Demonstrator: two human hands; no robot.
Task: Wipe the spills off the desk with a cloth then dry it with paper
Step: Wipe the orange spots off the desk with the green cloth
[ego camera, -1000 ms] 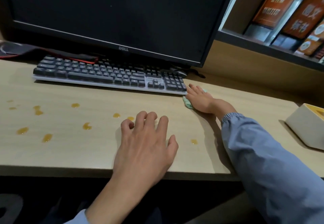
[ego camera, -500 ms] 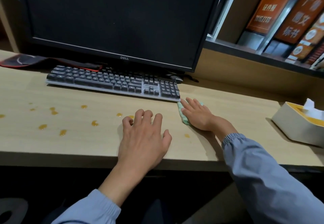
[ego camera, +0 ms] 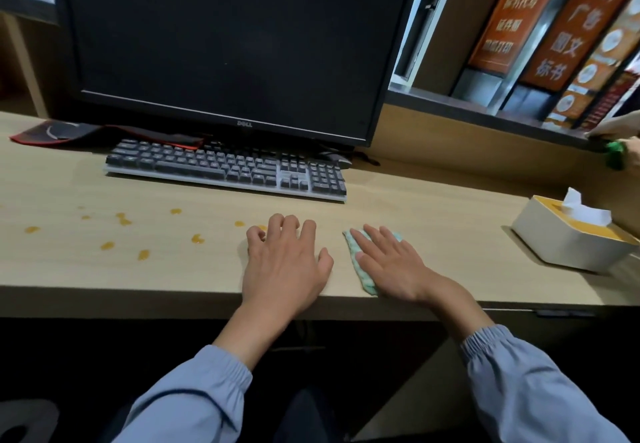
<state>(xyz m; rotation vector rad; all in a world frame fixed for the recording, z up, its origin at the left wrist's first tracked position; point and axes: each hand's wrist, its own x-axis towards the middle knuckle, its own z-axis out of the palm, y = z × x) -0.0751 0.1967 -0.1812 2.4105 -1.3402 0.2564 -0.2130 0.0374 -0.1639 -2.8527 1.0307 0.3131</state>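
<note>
I am pressing the cloth (ego camera: 366,283) flat on the desk (ego camera: 443,227) with my right hand (ego camera: 388,266). The fingers are stretched out straight over it and pinching nothing, so the green cloth is lying pinned under the palm close to the front edge, with only its left border and a far corner showing. My left hand (ego camera: 284,262) is resting at 9 o'clock of it, fingers loosely bent on the bare wood and gripping nothing. The amber spills (ego camera: 197,238) are scattered from 9 to 10 o'clock of that left hand, apart from the cloth, and the nearest droplets are sitting just beside its fingertips. I am judging the main risk to be the left hand itself. It is lying between cloth and spills, so a sweep to 9 o'clock could run into it, or the fingers could smear the closest drops. A flat palm is holding the cloth by friction alone, so it may bunch or slip out on a fast stroke. So near the edge, a pull toward 6 o'clock could drag liquid or cloth off the desk. A push toward 12 o'clock could carry liquid under the keyboard (ego camera: 225,168). At 3 o'clock of the right hand, well apart, the tissue box (ego camera: 568,248) is standing with one white tissue (ego camera: 583,210) poking up through its orange top. I cannot tell how much paper is inside.
</note>
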